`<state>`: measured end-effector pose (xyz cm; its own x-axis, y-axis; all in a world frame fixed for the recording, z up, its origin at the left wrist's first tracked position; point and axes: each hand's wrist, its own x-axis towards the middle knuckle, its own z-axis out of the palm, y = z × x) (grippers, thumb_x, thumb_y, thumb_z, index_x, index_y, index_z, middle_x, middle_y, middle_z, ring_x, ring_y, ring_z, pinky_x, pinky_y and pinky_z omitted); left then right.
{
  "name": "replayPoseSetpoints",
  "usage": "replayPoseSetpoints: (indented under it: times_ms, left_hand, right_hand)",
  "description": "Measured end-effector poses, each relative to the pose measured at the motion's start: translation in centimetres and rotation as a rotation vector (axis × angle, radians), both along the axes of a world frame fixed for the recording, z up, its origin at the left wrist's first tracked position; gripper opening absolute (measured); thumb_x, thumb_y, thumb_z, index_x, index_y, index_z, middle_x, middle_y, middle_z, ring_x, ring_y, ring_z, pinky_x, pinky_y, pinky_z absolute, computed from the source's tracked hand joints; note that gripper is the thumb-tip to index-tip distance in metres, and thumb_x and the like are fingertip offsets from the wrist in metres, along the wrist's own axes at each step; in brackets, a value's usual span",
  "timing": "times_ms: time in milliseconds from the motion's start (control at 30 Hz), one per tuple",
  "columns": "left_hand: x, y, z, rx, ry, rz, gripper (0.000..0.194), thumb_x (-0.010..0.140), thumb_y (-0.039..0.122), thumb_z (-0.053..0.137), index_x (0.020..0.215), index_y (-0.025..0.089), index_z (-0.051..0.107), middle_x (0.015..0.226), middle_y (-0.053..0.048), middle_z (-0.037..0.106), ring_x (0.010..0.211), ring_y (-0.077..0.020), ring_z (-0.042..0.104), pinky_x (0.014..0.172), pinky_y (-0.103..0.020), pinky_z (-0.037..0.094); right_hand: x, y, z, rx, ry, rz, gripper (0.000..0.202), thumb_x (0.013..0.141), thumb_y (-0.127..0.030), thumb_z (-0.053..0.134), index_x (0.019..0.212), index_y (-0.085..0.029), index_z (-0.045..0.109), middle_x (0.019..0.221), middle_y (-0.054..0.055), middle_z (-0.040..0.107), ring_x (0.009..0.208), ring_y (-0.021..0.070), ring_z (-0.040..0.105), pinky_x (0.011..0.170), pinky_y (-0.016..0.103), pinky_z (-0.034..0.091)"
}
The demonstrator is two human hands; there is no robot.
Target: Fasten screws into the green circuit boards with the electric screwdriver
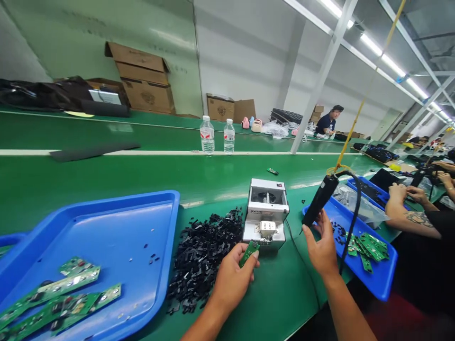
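Observation:
My left hand (235, 274) is closed on a small green circuit board (250, 253), held just in front of a grey-white screw feeder (267, 208). Fingers and thumb of my right hand (323, 246) grip the lower part of a black electric screwdriver (321, 199). The screwdriver hangs tilted from a yellow cord (351, 128), its thin bit pointing down to the left. Beside my left hand lies a heap of small black plastic pieces (206, 255). To the right of my right hand, several green circuit boards (369, 248) lie in a blue tray (386, 284).
A large blue tray (117, 222) at left holds several longer circuit boards (71, 303). Two water bottles (207, 135) stand behind the feeder, and one loose board (272, 171) lies nearer. A co-worker's arms (405, 208) are at far right. A black cable (355, 213) loops off the screwdriver.

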<state>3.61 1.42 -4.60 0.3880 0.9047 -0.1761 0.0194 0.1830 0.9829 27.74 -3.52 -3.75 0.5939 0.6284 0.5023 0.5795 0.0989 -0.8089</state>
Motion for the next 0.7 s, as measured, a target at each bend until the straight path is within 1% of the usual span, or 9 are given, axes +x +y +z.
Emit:
replayPoseSetpoints:
  times_ms: [67,167,233,300,400,467,533,633,700]
  left_hand:
    - [-0.1,0.0,-0.1,-0.001,0.013,0.001,0.037,0.081,0.055,0.069,0.084,0.019,0.059,0.072,0.000,0.066,0.047,-0.0097,0.052,0.045,-0.021,0.039]
    - [-0.3,0.1,-0.2,-0.020,0.026,0.003,0.042,0.078,0.059,0.070,0.085,0.019,0.059,0.072,0.001,0.065,0.048,-0.0108,0.052,0.044,-0.021,0.038]
    - [-0.3,0.2,-0.4,-0.023,0.036,-0.008,0.044,0.077,0.061,0.069,0.086,0.019,0.059,0.072,0.001,0.065,0.050,-0.0111,0.052,0.044,-0.022,0.039]
    - [-0.3,0.3,-0.6,-0.025,0.043,-0.023,0.046,0.077,0.063,0.069,0.087,0.019,0.059,0.072,0.001,0.064,0.050,-0.0108,0.051,0.045,-0.022,0.039]
    - [-0.3,0.4,-0.9,-0.032,0.047,-0.036,0.047,0.076,0.063,0.070,0.087,0.019,0.059,0.071,0.001,0.064,0.049,-0.0105,0.050,0.045,-0.022,0.039]
    - [-0.3,0.3,-0.9,-0.025,0.045,-0.038,0.047,0.076,0.063,0.070,0.086,0.019,0.059,0.071,0.001,0.064,0.049,-0.0105,0.050,0.045,-0.022,0.038]
    - [-0.4,0.3,-0.8,-0.016,0.045,-0.036,0.046,0.076,0.063,0.069,0.086,0.019,0.059,0.071,0.001,0.064,0.049,-0.0104,0.050,0.045,-0.022,0.039]
    - [-0.6,0.3,-0.5,-0.003,0.045,-0.037,0.045,0.078,0.062,0.068,0.085,0.019,0.059,0.073,0.001,0.065,0.049,-0.0100,0.050,0.045,-0.022,0.039]
    - [-0.6,0.2,-0.4,0.007,0.041,-0.035,0.043,0.079,0.060,0.067,0.085,0.019,0.059,0.074,0.000,0.065,0.049,-0.0098,0.051,0.045,-0.022,0.039]
  right_hand:
    - [0.5,-1.3,-1.7,-0.069,-0.161,-0.071,0.061,0.096,-0.039,0.060,0.151,-0.021,0.040,0.146,0.017,0.052,0.132,0.0297,0.054,0.107,0.057,0.047]
    - [0.6,-3.4,-3.6,-0.206,-0.319,-0.088,0.041,0.100,-0.034,0.049,0.138,-0.021,0.054,0.136,0.015,0.058,0.128,0.0276,0.056,0.106,0.052,0.050]
    - [0.4,-4.5,-4.2,-0.296,-0.360,-0.090,0.036,0.101,-0.031,0.048,0.133,-0.021,0.059,0.132,0.013,0.061,0.125,0.0253,0.059,0.107,0.046,0.050]
    - [0.2,-4.9,-4.4,-0.401,-0.405,-0.114,0.035,0.100,-0.029,0.047,0.132,-0.020,0.060,0.131,0.013,0.062,0.124,0.0241,0.060,0.108,0.041,0.050]
    - [0.5,-4.1,-4.1,-0.577,-0.467,-0.192,0.037,0.101,-0.026,0.043,0.133,-0.016,0.060,0.128,0.015,0.063,0.121,0.0270,0.061,0.106,0.042,0.050]
    - [1.1,-2.8,-3.8,-0.703,-0.502,-0.253,0.038,0.102,-0.023,0.039,0.132,-0.013,0.060,0.123,0.018,0.065,0.115,0.0290,0.065,0.100,0.042,0.052]
    - [1.6,-1.3,-3.4,-0.830,-0.533,-0.299,0.034,0.102,-0.021,0.040,0.124,-0.011,0.064,0.116,0.020,0.066,0.104,0.0279,0.069,0.090,0.040,0.054]
    - [2.3,0.6,-2.8,-0.999,-0.580,-0.329,0.024,0.101,-0.028,0.055,0.114,-0.011,0.066,0.113,0.015,0.067,0.095,0.0216,0.069,0.084,0.037,0.057]
    - [2.6,1.1,-2.4,-1.085,-0.621,-0.323,0.031,0.097,-0.036,0.064,0.118,-0.013,0.064,0.117,0.011,0.067,0.097,0.0198,0.068,0.085,0.038,0.059]
